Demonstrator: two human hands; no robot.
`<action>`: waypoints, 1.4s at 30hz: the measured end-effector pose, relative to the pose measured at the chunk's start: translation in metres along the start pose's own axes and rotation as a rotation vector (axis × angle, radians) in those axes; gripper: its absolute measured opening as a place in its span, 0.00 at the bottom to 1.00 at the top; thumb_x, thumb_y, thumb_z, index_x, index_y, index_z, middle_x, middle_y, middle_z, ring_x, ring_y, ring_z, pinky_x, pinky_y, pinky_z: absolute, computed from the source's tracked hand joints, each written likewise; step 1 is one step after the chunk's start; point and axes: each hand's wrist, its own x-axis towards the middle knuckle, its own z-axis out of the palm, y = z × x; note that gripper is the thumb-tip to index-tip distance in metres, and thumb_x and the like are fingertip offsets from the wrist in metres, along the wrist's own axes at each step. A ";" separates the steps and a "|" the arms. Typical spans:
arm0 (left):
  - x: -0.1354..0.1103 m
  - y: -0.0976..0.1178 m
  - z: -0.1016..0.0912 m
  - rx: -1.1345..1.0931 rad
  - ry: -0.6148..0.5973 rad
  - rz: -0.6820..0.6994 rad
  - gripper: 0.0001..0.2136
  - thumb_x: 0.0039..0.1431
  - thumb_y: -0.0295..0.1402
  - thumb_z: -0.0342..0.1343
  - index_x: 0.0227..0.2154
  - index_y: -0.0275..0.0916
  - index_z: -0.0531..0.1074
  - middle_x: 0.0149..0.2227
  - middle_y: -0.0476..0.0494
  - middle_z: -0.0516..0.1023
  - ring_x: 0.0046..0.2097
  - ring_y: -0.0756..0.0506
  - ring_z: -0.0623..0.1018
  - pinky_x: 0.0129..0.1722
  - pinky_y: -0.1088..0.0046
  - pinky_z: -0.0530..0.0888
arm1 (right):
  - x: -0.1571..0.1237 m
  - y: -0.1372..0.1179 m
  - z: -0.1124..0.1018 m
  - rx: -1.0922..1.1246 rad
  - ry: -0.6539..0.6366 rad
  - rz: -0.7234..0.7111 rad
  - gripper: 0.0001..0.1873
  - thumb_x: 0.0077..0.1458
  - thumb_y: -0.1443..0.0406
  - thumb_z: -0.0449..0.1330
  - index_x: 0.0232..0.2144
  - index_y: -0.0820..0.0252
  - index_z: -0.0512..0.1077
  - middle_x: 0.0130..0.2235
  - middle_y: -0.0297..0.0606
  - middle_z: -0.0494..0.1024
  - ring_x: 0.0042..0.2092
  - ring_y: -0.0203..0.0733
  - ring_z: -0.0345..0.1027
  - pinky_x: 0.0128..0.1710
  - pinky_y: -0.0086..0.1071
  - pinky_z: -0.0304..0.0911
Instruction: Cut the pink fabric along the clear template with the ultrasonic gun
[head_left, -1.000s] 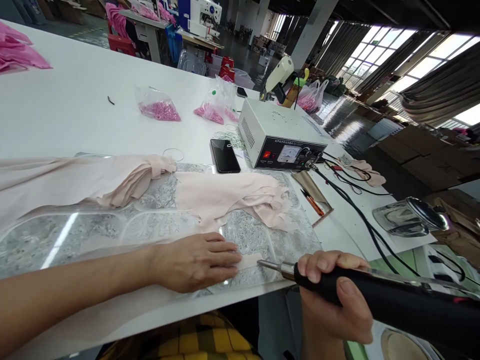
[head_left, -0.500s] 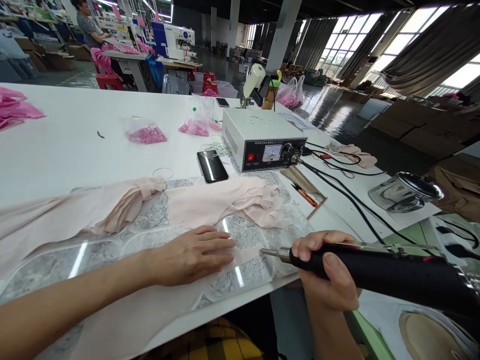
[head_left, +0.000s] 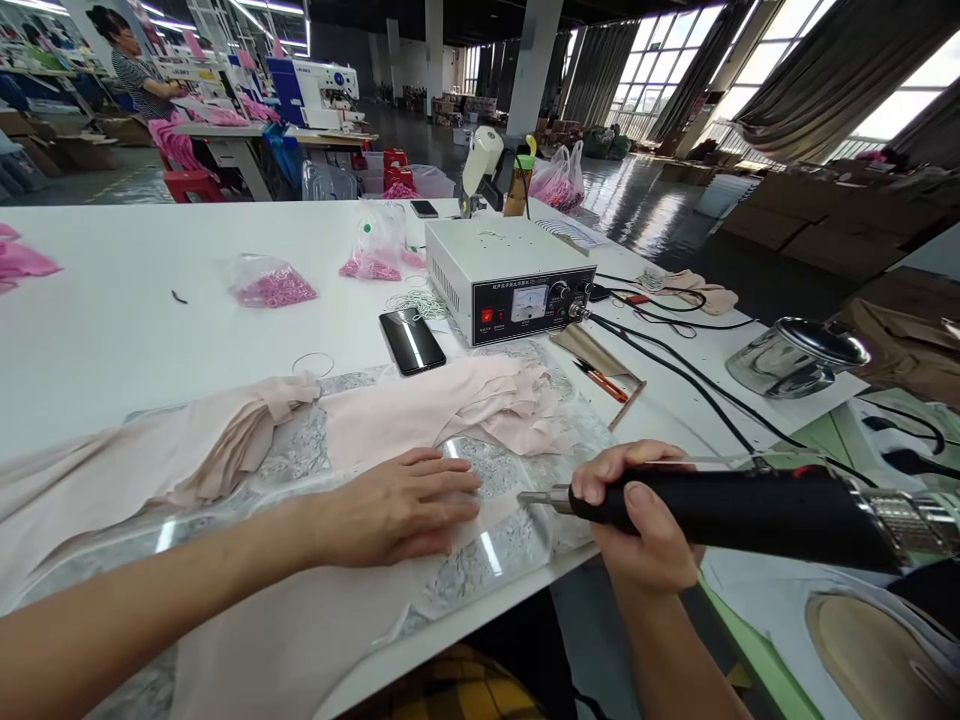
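My left hand (head_left: 397,505) lies flat, fingers stretched, on a pale pink fabric piece (head_left: 300,625) spread over a clear-covered, grey marble-patterned mat (head_left: 491,465). A narrow end of that fabric reaches right, past my fingertips. Wrapped around the black barrel of a handheld ultrasonic welder (head_left: 720,508) is my right hand (head_left: 637,520). The welder's metal tip points left and is at the fabric's narrow end; whether it touches I cannot tell. Beyond my left hand lies a stack of pale pink fabric pieces (head_left: 420,405), with another bunched stack (head_left: 187,440) farther left.
A control box (head_left: 525,300) with a lit red switch stands behind the mat, its cables running right. A phone (head_left: 411,340), orange-handled snips (head_left: 600,380), a lidded glass pot (head_left: 795,355) and bags of pink bits (head_left: 274,285) share the white table. A person (head_left: 131,75) sits far left.
The view has shifted slightly, and the surroundings sit a little farther left. The welder's rear end has swung so the barrel lies more level. My left hand stays flat on the fabric.
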 end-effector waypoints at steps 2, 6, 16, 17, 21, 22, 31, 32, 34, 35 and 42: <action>0.003 -0.003 -0.001 -0.018 -0.019 0.021 0.17 0.70 0.38 0.50 0.57 0.37 0.68 0.62 0.38 0.67 0.64 0.39 0.65 0.65 0.61 0.58 | 0.000 0.001 0.000 -0.005 0.007 0.000 0.06 0.50 0.64 0.61 0.34 0.56 0.70 0.27 0.30 0.71 0.22 0.34 0.65 0.24 0.34 0.67; 0.004 -0.010 0.002 -0.043 -0.031 0.060 0.16 0.69 0.38 0.51 0.56 0.38 0.69 0.62 0.39 0.67 0.64 0.39 0.65 0.64 0.62 0.59 | 0.002 0.002 0.002 -0.030 0.024 0.003 0.06 0.50 0.64 0.61 0.33 0.56 0.70 0.27 0.31 0.71 0.22 0.34 0.65 0.24 0.34 0.67; 0.013 -0.023 -0.002 -0.058 -0.134 0.129 0.21 0.66 0.39 0.56 0.59 0.38 0.67 0.65 0.41 0.62 0.67 0.38 0.59 0.67 0.61 0.55 | 0.009 0.001 0.001 -0.049 0.055 0.032 0.05 0.49 0.64 0.61 0.31 0.57 0.71 0.26 0.30 0.71 0.21 0.33 0.64 0.22 0.32 0.66; 0.015 -0.024 -0.003 -0.063 -0.154 0.135 0.22 0.65 0.39 0.57 0.59 0.39 0.66 0.65 0.42 0.61 0.68 0.38 0.58 0.68 0.61 0.53 | 0.009 0.000 0.001 -0.050 0.056 0.037 0.05 0.49 0.65 0.61 0.31 0.57 0.71 0.26 0.30 0.72 0.21 0.33 0.64 0.22 0.32 0.66; 0.025 -0.028 -0.008 -0.104 -0.225 0.171 0.24 0.62 0.39 0.60 0.60 0.43 0.66 0.66 0.46 0.60 0.69 0.40 0.54 0.69 0.62 0.46 | 0.011 0.002 0.001 -0.060 0.074 0.050 0.04 0.49 0.65 0.60 0.31 0.57 0.71 0.26 0.30 0.72 0.21 0.33 0.64 0.22 0.32 0.66; 0.027 -0.029 -0.009 -0.114 -0.233 0.185 0.23 0.61 0.39 0.61 0.58 0.43 0.68 0.66 0.47 0.60 0.69 0.40 0.55 0.70 0.62 0.45 | 0.011 0.002 0.001 -0.063 0.080 0.053 0.04 0.49 0.66 0.60 0.31 0.57 0.71 0.26 0.30 0.71 0.21 0.33 0.64 0.22 0.32 0.66; 0.023 -0.032 -0.004 -0.184 -0.174 0.221 0.05 0.63 0.36 0.60 0.38 0.43 0.77 0.64 0.48 0.64 0.68 0.42 0.57 0.69 0.64 0.49 | 0.013 0.002 0.004 -0.075 0.110 0.076 0.06 0.47 0.64 0.61 0.31 0.56 0.70 0.25 0.29 0.72 0.20 0.33 0.63 0.22 0.32 0.65; 0.022 -0.032 -0.004 -0.175 -0.163 0.228 0.05 0.63 0.37 0.59 0.37 0.42 0.77 0.63 0.47 0.66 0.68 0.42 0.58 0.69 0.64 0.50 | 0.014 0.002 0.004 -0.075 0.112 0.078 0.06 0.47 0.64 0.62 0.30 0.56 0.70 0.25 0.29 0.72 0.20 0.33 0.64 0.21 0.32 0.65; 0.021 -0.031 -0.004 -0.155 -0.150 0.244 0.06 0.64 0.37 0.59 0.36 0.41 0.77 0.62 0.45 0.68 0.67 0.42 0.60 0.68 0.64 0.53 | 0.015 0.002 0.006 -0.072 0.116 0.082 0.06 0.47 0.63 0.62 0.30 0.55 0.70 0.25 0.29 0.72 0.20 0.33 0.64 0.21 0.32 0.65; 0.021 -0.031 -0.006 -0.147 -0.150 0.248 0.06 0.64 0.37 0.58 0.36 0.41 0.77 0.61 0.45 0.69 0.67 0.42 0.60 0.68 0.64 0.53 | 0.015 0.002 0.006 -0.069 0.117 0.086 0.06 0.47 0.63 0.63 0.30 0.55 0.70 0.25 0.29 0.72 0.20 0.33 0.64 0.21 0.32 0.65; 0.027 -0.032 -0.013 -0.181 -0.165 0.279 0.07 0.66 0.36 0.56 0.34 0.42 0.77 0.60 0.48 0.70 0.67 0.44 0.61 0.68 0.63 0.54 | 0.016 0.004 0.006 -0.048 0.134 0.078 0.08 0.47 0.63 0.63 0.31 0.56 0.70 0.25 0.28 0.73 0.20 0.32 0.65 0.21 0.31 0.65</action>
